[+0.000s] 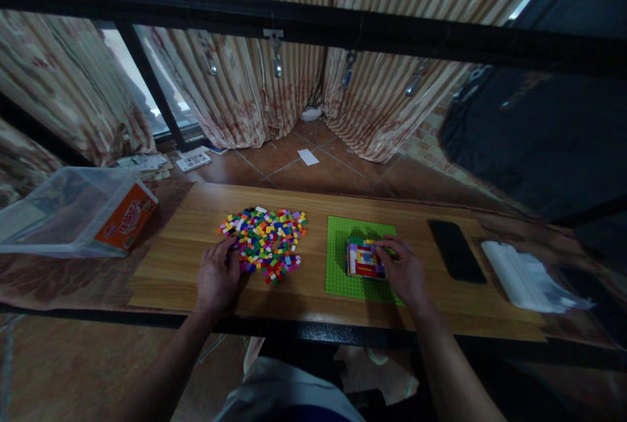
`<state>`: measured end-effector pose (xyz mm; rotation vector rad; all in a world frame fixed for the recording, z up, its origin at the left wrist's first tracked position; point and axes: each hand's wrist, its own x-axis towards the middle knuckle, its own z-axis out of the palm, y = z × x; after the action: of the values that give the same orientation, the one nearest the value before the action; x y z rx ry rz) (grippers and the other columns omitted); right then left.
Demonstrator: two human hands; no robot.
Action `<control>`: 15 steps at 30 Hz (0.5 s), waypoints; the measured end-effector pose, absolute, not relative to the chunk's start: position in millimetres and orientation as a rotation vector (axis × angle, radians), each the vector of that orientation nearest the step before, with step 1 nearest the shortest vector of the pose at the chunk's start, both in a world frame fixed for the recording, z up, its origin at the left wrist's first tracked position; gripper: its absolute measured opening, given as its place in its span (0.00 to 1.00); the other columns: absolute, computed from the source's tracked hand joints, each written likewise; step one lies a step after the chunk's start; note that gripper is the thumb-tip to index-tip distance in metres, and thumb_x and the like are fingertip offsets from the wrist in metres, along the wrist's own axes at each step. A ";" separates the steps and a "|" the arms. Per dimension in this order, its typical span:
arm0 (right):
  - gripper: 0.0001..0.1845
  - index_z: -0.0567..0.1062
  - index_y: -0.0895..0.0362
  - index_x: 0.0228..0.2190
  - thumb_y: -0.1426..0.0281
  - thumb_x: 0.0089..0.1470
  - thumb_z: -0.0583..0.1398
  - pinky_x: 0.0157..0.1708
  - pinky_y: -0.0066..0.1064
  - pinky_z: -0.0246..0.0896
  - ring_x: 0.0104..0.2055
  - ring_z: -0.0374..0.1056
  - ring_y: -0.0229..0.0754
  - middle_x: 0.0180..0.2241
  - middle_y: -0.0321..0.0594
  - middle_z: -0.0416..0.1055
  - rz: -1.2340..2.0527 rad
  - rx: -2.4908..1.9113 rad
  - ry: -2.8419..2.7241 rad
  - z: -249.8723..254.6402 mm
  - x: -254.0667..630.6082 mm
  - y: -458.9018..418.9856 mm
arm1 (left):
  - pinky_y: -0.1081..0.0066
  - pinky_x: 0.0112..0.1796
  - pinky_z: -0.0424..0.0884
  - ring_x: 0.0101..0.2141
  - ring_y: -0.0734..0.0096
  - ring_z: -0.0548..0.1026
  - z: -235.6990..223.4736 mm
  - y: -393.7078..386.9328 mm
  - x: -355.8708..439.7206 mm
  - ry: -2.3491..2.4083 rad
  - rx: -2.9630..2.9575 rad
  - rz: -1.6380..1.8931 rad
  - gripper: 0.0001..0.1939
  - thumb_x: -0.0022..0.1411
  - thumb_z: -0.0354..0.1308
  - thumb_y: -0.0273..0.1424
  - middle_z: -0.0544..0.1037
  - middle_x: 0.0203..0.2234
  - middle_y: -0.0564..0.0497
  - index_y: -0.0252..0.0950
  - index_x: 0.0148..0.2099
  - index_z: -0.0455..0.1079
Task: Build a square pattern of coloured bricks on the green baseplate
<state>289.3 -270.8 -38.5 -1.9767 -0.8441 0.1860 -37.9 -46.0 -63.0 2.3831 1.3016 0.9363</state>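
Observation:
My left hand [219, 275] rests at the left edge of a loose pile of small coloured building bricks [267, 239]. Its fingers are bent and a little apart, with the tips by the nearest bricks; I see nothing held in them. On a green studded baseplate [337, 278] stands a low, square, multicoloured brick build [364, 265]. My right hand [404, 272] reaches over its right side, thumb and fingers pinched together at the top far edge. A small yellow brick [370, 242] shows right at those fingertips. The hand partly covers the build's right side.
A black phone [456, 251] lies right of the baseplate, with a white case-like object and clear plastic [519, 278] beyond it. At the far left sits a clear plastic bin [73, 213] with an orange label. A dark metal bar [313, 20] with hanging clips crosses above the table.

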 end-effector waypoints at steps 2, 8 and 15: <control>0.18 0.80 0.54 0.32 0.53 0.52 0.59 0.44 0.43 0.66 0.48 0.69 0.50 0.49 0.48 0.70 0.190 -1.978 -0.830 -37.6 291.9 -270.7 | 0.55 0.51 0.71 0.47 0.54 0.74 -62.2 -46.3 -37.5 1.310 2.379 0.934 0.18 0.65 0.48 0.35 0.78 0.46 0.40 0.32 0.49 0.72; 0.19 0.80 0.56 0.33 0.54 0.50 0.61 0.43 0.41 0.68 0.46 0.70 0.49 0.44 0.48 0.74 0.166 -1.966 -0.769 -35.1 296.6 -266.1 | 0.54 0.51 0.71 0.48 0.53 0.74 -60.9 -46.7 -36.9 1.303 2.375 0.929 0.19 0.65 0.48 0.37 0.78 0.46 0.39 0.31 0.49 0.72; 0.25 0.79 0.59 0.40 0.53 0.49 0.61 0.33 0.38 0.70 0.32 0.73 0.45 0.35 0.47 0.78 0.211 -1.984 -0.649 -37.0 293.4 -265.2 | 0.54 0.50 0.70 0.47 0.53 0.74 -60.5 -46.7 -36.2 1.293 2.389 0.930 0.20 0.65 0.47 0.37 0.78 0.46 0.38 0.30 0.49 0.72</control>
<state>293.4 -265.2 -37.0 -1.9835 -0.6488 0.2113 -36.2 -46.7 -60.5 2.3891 1.2932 0.9302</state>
